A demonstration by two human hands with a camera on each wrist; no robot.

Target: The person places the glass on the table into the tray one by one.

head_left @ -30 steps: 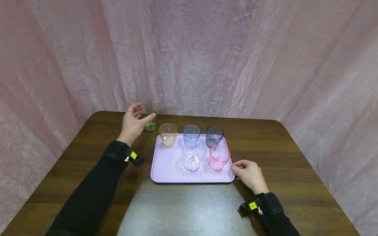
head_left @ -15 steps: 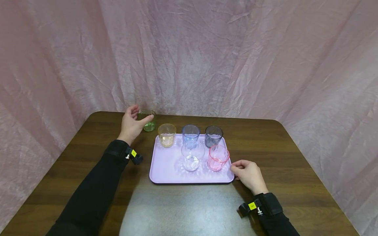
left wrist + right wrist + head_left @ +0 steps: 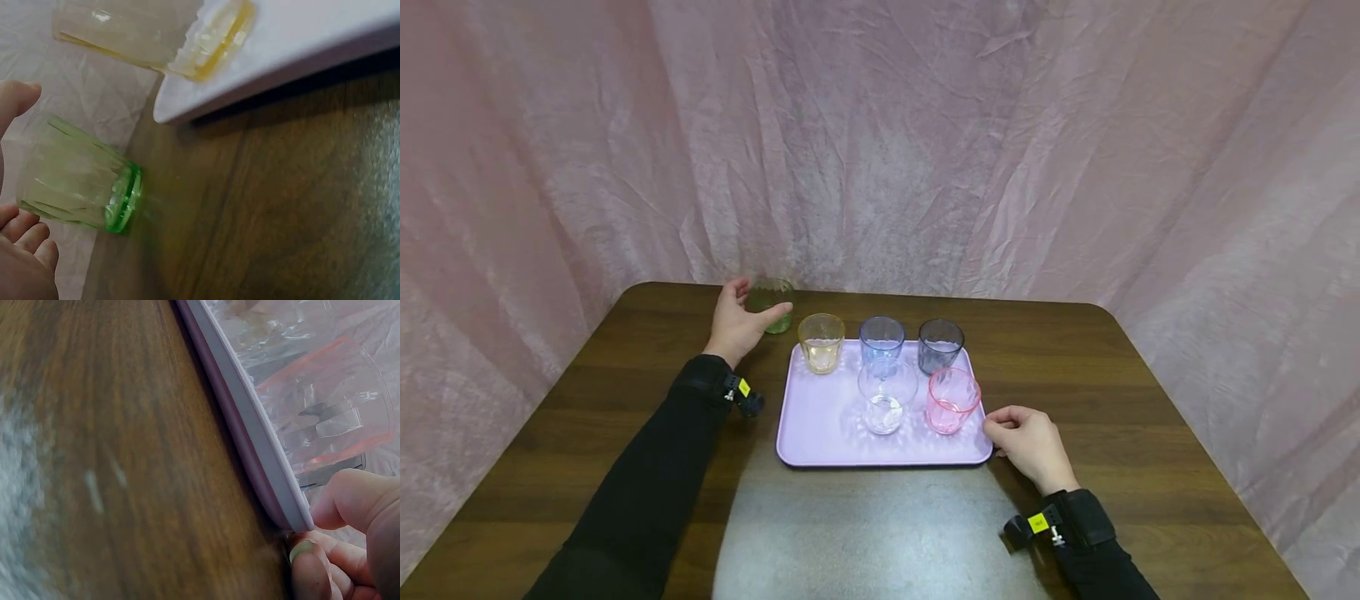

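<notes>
In the head view a green drinking glass (image 3: 772,307) stands on the table beyond the tray's back left corner. My left hand (image 3: 735,325) is spread around it, thumb on the near side, fingers behind. The left wrist view has the thumb (image 3: 22,100) above the glass's upper part and the other fingers (image 3: 31,234) close below its rim. My right hand (image 3: 1030,446) pinches the right edge of the lilac tray (image 3: 827,442) near its front corner. In the right wrist view the thumb (image 3: 350,494) lies at the tray's rim and curled fingers sit underneath.
On the tray stand a yellow glass (image 3: 822,346), a blue glass (image 3: 882,333), a dark grey glass (image 3: 940,346), a clear glass (image 3: 883,408) and a pink glass (image 3: 951,404). A pink curtain (image 3: 880,167) hangs behind the wooden table (image 3: 1150,467).
My left hand has come down lower around the green glass, its raised fingers dropping and its thumb lowering in front. The right hand keeps its grip on the tray, and the glasses stay in place.
</notes>
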